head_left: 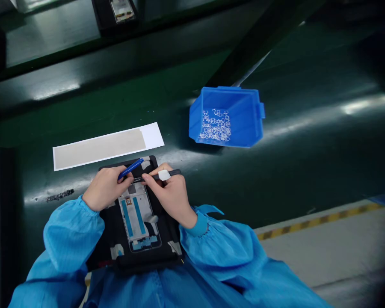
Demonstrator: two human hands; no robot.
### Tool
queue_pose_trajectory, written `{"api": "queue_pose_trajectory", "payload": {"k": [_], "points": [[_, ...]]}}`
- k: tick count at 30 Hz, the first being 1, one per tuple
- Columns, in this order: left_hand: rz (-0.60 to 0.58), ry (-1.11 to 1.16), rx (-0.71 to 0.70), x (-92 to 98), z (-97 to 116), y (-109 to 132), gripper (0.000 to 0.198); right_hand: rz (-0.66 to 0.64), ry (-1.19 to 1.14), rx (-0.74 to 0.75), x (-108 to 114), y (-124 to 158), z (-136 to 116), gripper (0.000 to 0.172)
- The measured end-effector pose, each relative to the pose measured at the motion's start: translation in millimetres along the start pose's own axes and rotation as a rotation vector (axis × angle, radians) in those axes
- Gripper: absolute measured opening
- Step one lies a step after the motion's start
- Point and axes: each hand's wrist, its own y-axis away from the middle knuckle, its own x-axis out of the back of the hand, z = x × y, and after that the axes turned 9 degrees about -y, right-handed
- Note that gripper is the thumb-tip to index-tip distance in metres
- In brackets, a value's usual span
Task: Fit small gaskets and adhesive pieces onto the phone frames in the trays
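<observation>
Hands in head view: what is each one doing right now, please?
Left hand: closed, holding a blue tool.
Right hand: closed, holding a black tool.

Hands (pixel 106 188) with tools (pixel 130 169) over phone frame (pixel 137 222)

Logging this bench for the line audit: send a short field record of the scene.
left hand: holds a blue pry tool
right hand: holds a dark slim tool with a white band
things: both tools' tips near the top of a phone frame lying in a black holder
rest: blue plastic bin of small white pieces; beige sheet on white backing; green bench; blue smock sleeve
</observation>
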Motion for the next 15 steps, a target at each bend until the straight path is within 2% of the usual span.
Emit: {"api": "queue_pose_trajectory", "payload": {"k": [7,15], "points": [[-0.002,-0.077,0.015,-1.5,4.0,0.3,0.014,0.005,0.010,0.027,0.0,-0.2,1.8,0.024],[-0.030,-0.167,0.026,-1.7,6.9,-0.4,0.014,0.001,-0.039,0.127,3.8,1.8,0.8,0.024]]}}
